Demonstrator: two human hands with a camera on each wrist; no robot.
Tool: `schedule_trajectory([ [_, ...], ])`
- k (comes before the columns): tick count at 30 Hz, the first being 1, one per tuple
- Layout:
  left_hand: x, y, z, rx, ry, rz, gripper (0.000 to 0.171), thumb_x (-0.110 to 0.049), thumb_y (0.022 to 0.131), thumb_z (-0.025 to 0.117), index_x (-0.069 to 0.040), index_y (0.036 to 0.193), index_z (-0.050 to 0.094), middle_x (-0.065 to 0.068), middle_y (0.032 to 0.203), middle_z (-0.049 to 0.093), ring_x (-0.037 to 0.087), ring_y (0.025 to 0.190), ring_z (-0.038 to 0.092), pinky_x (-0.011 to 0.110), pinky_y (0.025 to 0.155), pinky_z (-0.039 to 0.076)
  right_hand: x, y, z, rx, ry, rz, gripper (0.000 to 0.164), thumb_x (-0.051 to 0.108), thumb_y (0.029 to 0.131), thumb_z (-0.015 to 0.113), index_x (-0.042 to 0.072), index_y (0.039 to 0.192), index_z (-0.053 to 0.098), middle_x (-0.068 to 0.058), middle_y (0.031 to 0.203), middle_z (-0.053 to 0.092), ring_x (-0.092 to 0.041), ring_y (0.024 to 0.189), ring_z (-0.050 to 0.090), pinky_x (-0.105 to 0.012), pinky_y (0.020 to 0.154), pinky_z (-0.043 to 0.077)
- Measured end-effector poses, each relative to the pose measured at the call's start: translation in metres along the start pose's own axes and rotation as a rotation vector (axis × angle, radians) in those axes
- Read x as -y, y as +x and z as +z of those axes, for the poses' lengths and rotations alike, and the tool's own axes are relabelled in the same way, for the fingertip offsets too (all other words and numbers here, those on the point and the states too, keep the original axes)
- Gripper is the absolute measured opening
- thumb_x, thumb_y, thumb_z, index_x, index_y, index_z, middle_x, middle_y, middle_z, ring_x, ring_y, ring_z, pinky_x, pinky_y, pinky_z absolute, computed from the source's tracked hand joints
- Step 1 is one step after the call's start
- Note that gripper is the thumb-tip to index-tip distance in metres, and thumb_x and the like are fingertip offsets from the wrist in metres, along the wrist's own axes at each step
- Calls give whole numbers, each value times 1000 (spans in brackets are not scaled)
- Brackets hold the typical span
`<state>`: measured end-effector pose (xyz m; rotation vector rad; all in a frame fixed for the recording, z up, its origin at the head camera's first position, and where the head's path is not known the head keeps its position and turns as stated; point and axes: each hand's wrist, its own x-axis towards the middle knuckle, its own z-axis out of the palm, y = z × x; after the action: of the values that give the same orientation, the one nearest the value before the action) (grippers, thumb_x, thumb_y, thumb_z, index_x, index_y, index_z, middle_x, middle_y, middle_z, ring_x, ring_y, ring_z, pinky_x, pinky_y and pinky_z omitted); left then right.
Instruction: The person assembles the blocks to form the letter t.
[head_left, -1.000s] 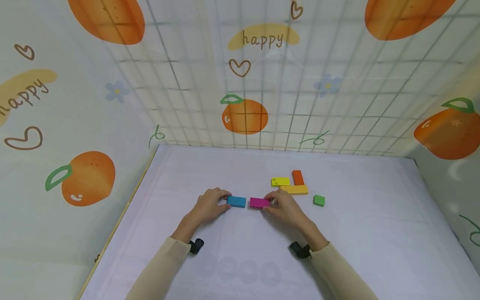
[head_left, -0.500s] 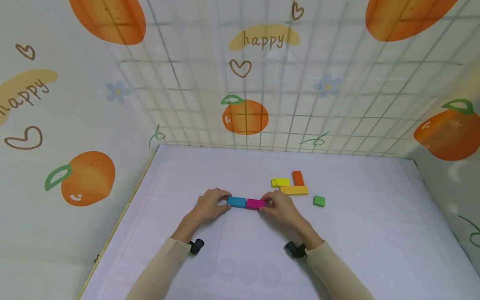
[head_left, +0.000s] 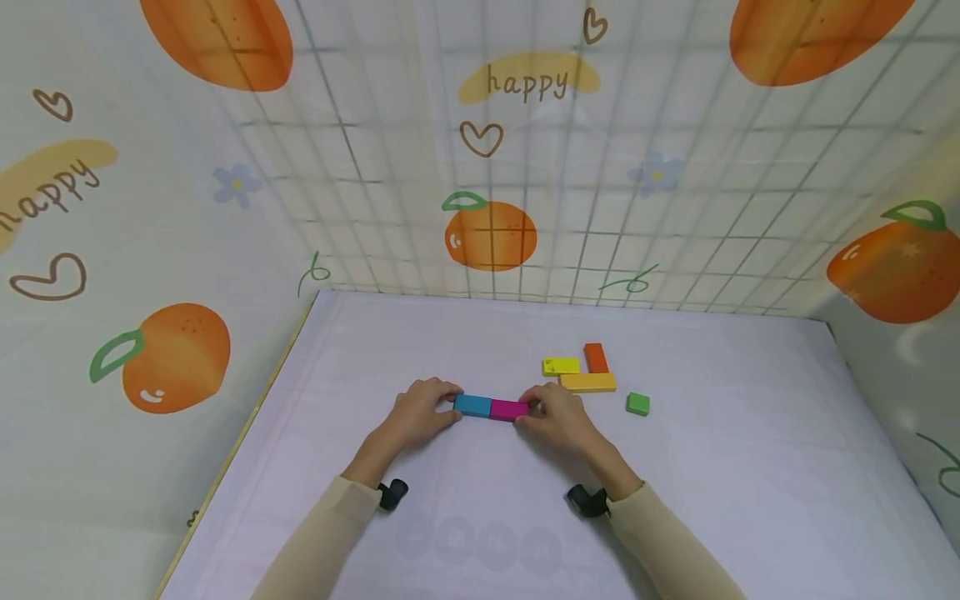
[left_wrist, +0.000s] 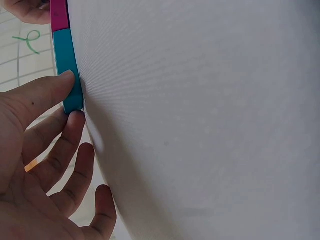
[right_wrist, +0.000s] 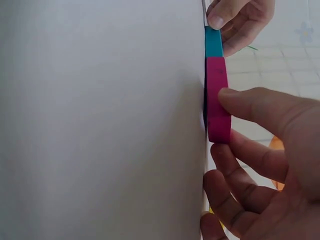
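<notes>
On the white tabletop a blue block (head_left: 473, 406) and a magenta block (head_left: 508, 410) lie end to end in one row, their short ends meeting. My left hand (head_left: 417, 410) pinches the outer left end of the blue block between thumb and fingers. At the outer right end, my right hand (head_left: 557, 415) pinches the magenta block the same way. The left wrist view shows the thumb on the long side of the blue block (left_wrist: 66, 55). In the right wrist view, the thumb presses the side of the magenta block (right_wrist: 217, 110), with fingers at its far end.
Behind my right hand lie a yellow block (head_left: 561, 367), a longer amber block (head_left: 588, 382) and an orange-red block (head_left: 596, 358), grouped closely. A small green block (head_left: 638, 404) sits apart to their right. A printed curtain (head_left: 480, 150) hangs along the table's back edge.
My right hand has slid the magenta block leftward, closing the gap to the blue block. My left hand and the blue block have stayed nearly still.
</notes>
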<state>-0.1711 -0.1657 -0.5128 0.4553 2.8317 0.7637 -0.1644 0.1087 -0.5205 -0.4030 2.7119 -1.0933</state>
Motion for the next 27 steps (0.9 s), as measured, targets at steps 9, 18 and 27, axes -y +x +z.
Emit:
schedule_trajectory([
  [9, 0, 0, -1, 1, -3, 10, 37, -26, 90, 76, -18, 125, 70, -4, 110, 66, 23, 112, 56, 54, 90, 43, 1, -1, 1, 2, -17, 7, 28, 23, 85, 82, 17, 111, 73, 6, 95, 59, -16, 87, 52, -32, 73, 47],
  [18, -1, -1, -3, -1, -7, 12, 37, -27, 90, 76, -18, 125, 70, -4, 110, 66, 22, 110, 56, 53, 89, 43, 2, 0, 1, 6, -42, 0, 29, 23, 84, 82, 18, 111, 73, 6, 95, 59, -14, 87, 53, -32, 74, 46],
  [27, 0, -1, -4, -1, -24, 23, 37, -27, 89, 77, -19, 125, 70, -2, 111, 67, 23, 109, 57, 53, 89, 43, 2, -5, -4, -14, 8, 5, 30, 23, 87, 80, 16, 114, 71, 5, 101, 62, -16, 91, 54, -31, 76, 49],
])
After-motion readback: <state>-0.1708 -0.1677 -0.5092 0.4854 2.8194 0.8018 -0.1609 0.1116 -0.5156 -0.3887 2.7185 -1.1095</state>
